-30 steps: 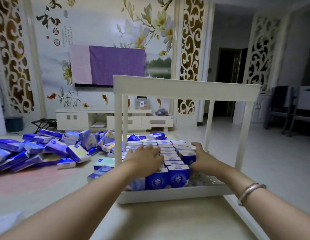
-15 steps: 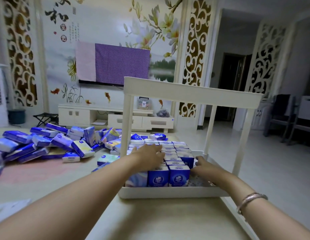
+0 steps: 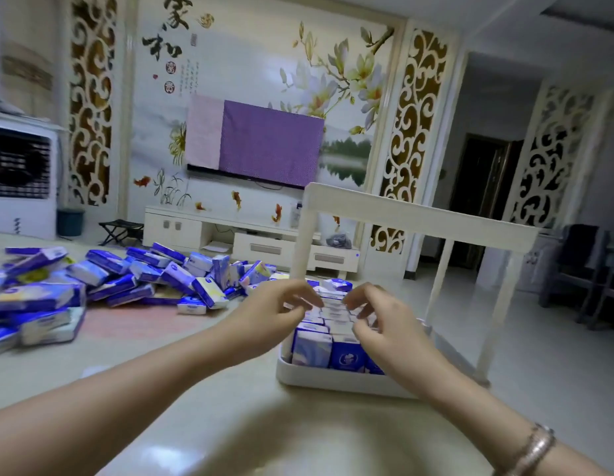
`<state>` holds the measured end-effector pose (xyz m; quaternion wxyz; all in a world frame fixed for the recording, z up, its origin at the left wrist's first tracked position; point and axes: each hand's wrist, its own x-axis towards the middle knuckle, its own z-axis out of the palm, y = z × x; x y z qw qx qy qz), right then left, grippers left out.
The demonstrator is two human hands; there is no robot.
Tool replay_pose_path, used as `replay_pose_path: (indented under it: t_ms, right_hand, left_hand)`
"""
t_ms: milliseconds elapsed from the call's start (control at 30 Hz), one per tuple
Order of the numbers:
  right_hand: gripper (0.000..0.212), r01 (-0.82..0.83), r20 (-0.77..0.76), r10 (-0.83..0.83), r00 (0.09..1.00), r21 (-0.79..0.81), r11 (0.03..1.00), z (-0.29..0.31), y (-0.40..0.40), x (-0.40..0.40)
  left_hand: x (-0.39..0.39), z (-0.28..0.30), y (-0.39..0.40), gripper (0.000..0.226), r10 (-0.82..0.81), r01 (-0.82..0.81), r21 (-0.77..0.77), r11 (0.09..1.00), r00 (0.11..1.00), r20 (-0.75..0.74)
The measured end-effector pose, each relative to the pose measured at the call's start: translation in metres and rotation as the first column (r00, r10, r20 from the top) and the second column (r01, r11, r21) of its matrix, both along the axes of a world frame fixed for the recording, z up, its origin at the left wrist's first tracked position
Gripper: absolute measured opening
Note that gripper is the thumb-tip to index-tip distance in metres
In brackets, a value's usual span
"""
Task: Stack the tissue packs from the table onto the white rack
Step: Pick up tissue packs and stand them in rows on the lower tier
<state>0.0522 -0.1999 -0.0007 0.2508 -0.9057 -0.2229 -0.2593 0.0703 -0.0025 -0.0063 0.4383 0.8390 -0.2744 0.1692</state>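
The white rack (image 3: 333, 379) stands on the table at centre right, its lower tray filled with upright blue and white tissue packs (image 3: 345, 352) in rows. My left hand (image 3: 274, 314) and my right hand (image 3: 381, 321) hover just above the packed rows, fingers curled and apart, fingertips near the tops of the packs. Neither hand holds a pack. A big loose heap of tissue packs (image 3: 127, 280) lies on the table to the left.
The rack's top shelf (image 3: 419, 214) spans above the tray on thin posts. The table's right edge runs just past the rack. A TV cabinet (image 3: 237, 238) and covered screen stand at the far wall, chairs (image 3: 580, 269) at right.
The view has swung left. My right hand left the right side of the packs and rose over their tops; my left hand lifted slightly off them, both now close together.
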Motion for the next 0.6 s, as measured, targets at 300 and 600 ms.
replay_pose_path:
  t_ms: [300, 600]
  right_hand:
    - [0.025, -0.279, -0.098, 0.278, 0.956, 0.006, 0.96, -0.025, 0.131, 0.025]
    - [0.049, -0.07, -0.255, 0.028, 0.967, -0.156, 0.985, -0.044, 0.233, 0.141]
  left_hand:
    - [0.01, -0.033, 0.161, 0.033, 0.432, -0.43, 0.054, 0.901, 0.901, -0.03]
    - [0.035, -0.041, 0.263, 0.04, 0.793, -0.758, 0.372, 0.537, 0.603, 0.085]
